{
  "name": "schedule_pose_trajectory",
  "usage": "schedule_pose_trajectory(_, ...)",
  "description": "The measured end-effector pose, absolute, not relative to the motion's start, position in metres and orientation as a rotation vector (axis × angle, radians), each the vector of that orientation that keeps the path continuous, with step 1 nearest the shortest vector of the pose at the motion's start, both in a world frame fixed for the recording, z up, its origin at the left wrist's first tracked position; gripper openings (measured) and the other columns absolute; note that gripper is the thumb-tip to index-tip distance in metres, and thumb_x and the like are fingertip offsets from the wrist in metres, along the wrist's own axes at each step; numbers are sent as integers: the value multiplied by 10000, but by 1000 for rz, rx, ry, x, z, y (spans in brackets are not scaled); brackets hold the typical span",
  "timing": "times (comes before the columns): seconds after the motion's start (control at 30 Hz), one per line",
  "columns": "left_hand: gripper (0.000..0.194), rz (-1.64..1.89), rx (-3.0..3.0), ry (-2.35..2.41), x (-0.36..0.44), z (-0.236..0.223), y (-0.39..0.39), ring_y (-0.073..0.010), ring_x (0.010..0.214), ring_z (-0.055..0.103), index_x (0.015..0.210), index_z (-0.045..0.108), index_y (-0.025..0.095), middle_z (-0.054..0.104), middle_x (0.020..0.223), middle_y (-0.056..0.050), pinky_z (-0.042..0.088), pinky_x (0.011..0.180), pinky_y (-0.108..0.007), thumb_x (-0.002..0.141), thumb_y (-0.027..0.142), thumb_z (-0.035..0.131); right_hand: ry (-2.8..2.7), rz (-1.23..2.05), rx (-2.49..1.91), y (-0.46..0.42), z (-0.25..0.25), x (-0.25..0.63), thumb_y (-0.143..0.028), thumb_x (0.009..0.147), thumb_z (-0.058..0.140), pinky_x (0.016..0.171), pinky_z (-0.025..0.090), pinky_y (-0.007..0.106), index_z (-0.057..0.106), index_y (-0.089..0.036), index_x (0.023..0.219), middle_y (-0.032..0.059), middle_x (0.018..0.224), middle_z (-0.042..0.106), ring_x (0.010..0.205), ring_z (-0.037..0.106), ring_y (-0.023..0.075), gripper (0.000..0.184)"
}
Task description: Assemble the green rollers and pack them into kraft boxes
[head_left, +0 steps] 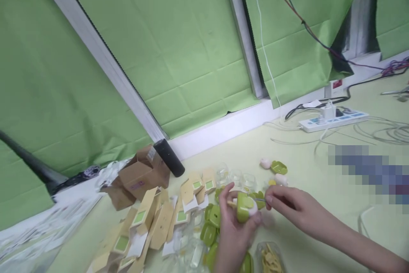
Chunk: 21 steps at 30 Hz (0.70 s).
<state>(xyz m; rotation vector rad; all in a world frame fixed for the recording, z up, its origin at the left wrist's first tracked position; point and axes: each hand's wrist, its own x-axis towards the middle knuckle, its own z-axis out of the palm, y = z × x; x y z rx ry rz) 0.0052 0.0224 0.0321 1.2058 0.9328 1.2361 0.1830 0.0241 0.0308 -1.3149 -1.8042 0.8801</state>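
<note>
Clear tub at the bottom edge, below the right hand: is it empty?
No, the clear tub has a heap of yellow pieces in it.

The one view is worn on the head, looking forward and down across the counter (306, 158) to the green sheets (191, 30) behind it, which fill most of the upper half. It is tilted sideways: the metal posts (96, 51) lean, and the counter's back edge climbs to the right. The left hand (234, 234) and right hand (287, 202) sit close, low and right of centre; the cardboard box (143, 177) and power strip (335, 120) lie farther off.
</note>
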Motion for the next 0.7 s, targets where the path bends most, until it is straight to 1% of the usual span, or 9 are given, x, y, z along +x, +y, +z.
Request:
schedule_pose_trajectory(0.03, 690, 1235, 1201, 945, 3, 28, 20, -144, 737, 599, 1158, 404, 255, 567, 946, -17, 476, 705, -277, 593, 311, 795, -1844, 881, -1329, 23, 30, 181, -430, 918, 373, 545, 321, 261, 556, -212, 718, -16, 618, 544, 577, 480, 148, 349)
schedule_pose_trajectory(0.07, 659, 1220, 1207, 952, 1, 24, 18, -144, 744, 593, 1123, 431, 241, 574, 925, -17, 469, 711, -271, 581, 303, 802, -1874, 880, -1330, 22, 30, 179, -419, 919, 371, 542, 315, 257, 557, -209, 713, -15, 622, 553, 575, 480, 144, 348)
schedule_pose_trajectory(0.13, 547, 1190, 1244, 963, -3, 18, 17, -140, 744, 579, 1031, 461, 218, 588, 895, -21, 453, 717, -264, 601, 301, 788, -1918, 882, -1306, 21, 31, 178, -393, 918, 380, 542, 310, 250, 565, -204, 710, -11, 642, 577, 584, 486, 140, 337)
schedule_pose_trajectory(0.27, 417, 1183, 1346, 961, -7, 16, 17, -138, 787, 564, 960, 433, 219, 580, 989, -37, 436, 724, -262, 666, 272, 724, -1963, 877, -1275, 21, 27, 177, -348, 913, 405, 530, 293, 246, 592, -200, 718, -7, 646, 589, 576, 473, 134, 308)
schedule_pose_trajectory(0.37, 374, 1129, 1436, 971, -6, 19, 14, -138, 792, 552, 977, 415, 228, 567, 937, -11, 432, 722, -258, 696, 205, 661, -1957, 908, -1241, 21, 21, 173, -347, 906, 428, 519, 279, 245, 606, -207, 724, -12, 626, 573, 565, 458, 134, 290)
schedule_pose_trajectory(0.43, 340, 1060, 1507, 991, -3, 21, 11, -131, 772, 538, 986, 435, 225, 551, 904, 1, 433, 709, -251, 707, 176, 624, -1938, 948, -1212, 19, 16, 169, -373, 904, 442, 507, 272, 241, 601, -207, 708, -21, 598, 543, 549, 440, 127, 302)
schedule_pose_trajectory(0.57, 233, 949, 1602, 1026, 3, 21, 7, -109, 685, 487, 899, 461, 207, 507, 781, 28, 413, 641, -225, 715, 172, 598, -1932, 982, -1221, 18, 12, 165, -469, 867, 503, 475, 240, 228, 535, -188, 598, -48, 527, 423, 505, 359, 102, 391)
schedule_pose_trajectory(0.63, 267, 959, 1577, 1027, 2, 20, 7, -106, 682, 470, 897, 440, 209, 490, 775, 32, 405, 643, -222, 699, 184, 619, -1955, 954, -1253, 18, 12, 165, -483, 852, 524, 469, 226, 226, 498, -185, 562, -54, 510, 391, 495, 341, 96, 417)
schedule_pose_trajectory(0.7, 317, 988, 1544, 1023, 0, 19, 7, -110, 707, 469, 913, 424, 213, 483, 818, 24, 408, 665, -229, 679, 193, 637, -1993, 881, -1305, 18, 14, 166, -488, 851, 525, 471, 214, 229, 449, -185, 538, -57, 502, 371, 489, 336, 95, 442)
